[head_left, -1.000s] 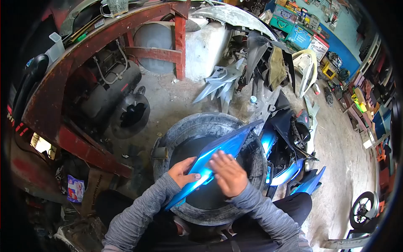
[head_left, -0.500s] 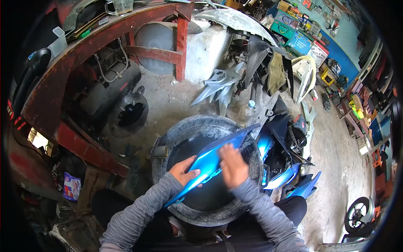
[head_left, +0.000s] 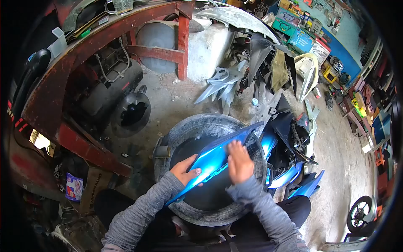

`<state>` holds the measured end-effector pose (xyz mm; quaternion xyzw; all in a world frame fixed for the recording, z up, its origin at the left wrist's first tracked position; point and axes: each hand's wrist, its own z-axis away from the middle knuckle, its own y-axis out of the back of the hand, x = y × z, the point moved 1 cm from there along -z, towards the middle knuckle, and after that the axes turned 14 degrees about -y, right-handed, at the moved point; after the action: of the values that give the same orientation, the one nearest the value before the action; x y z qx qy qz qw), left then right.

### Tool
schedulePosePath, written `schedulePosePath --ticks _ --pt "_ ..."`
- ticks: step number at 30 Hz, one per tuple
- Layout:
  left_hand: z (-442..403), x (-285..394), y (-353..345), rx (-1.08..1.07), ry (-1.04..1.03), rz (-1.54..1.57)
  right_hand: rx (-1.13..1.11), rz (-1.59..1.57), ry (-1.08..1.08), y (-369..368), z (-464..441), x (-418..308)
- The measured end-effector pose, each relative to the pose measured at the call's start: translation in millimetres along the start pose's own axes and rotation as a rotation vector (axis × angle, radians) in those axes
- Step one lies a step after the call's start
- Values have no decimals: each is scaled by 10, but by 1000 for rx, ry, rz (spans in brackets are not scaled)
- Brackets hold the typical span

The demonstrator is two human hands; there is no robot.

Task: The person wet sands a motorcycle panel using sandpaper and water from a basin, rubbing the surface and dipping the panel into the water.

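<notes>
Pinching blue panel (head_left: 211, 161) with left fingers (head_left: 193, 173), right fingers (head_left: 238, 153) outstretched, over tub (head_left: 197, 122), cluttered workshop floor (head_left: 336, 155)

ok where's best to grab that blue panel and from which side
Probably the narrower lower stretch of the blue panel, from the left, thumb on the glossy face and fingers underneath, much as the left hand holds it. The panel slants across the tub and tapers toward its near end, so that stretch should fit one hand.
</notes>
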<state>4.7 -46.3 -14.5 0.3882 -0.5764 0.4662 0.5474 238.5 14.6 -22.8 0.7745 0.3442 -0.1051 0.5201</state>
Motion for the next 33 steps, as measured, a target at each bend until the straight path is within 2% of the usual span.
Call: schedulePosePath --ticks 3,5,7,11,13,15,17,19,21,23,25,27,29,30,31,33 --pt "-24 17 -28 12 -9 12 23 96 27 -82 -125 99" --pt "-17 25 -14 5 -23 23 -85 51 157 61 107 -293" --pt "1 9 21 15 -36 55 -110 -50 204 12 300 -303" --pt "13 13 -26 55 18 -9 29 2 -18 -83 -154 168" --pt "-25 43 -44 59 12 13 15 39 40 -106 -117 78" --pt "-18 21 -13 54 5 33 -121 15 163 44 157 -251" --pt "-26 7 17 49 2 56 -112 -85 165 42 249 -193" --pt "-14 -32 -6 47 -12 -17 25 -92 60 -14 -10 185" --pt "-16 64 -29 9 21 -32 28 -51 -31 9 -266 317" --pt "-6 68 -17 40 5 -36 33 5 65 -50 -89 213" --pt "-24 54 12 13 -7 -32 -96 -25 183 65 137 -120" --pt "-20 37 23 6 -17 -36 -7 -35 146 -9 68 60" --pt "-12 111 -18 17 22 -76 73 -51 -86 -145 -236 394" --pt "-18 140 -37 22 55 -120 60 -6 -114 -117 -390 394" --pt "-23 133 -29 17 49 -125 70 -5 -114 -102 -366 325" --pt "5 68 -16 6 29 -56 -23 -36 77 -68 -161 1"
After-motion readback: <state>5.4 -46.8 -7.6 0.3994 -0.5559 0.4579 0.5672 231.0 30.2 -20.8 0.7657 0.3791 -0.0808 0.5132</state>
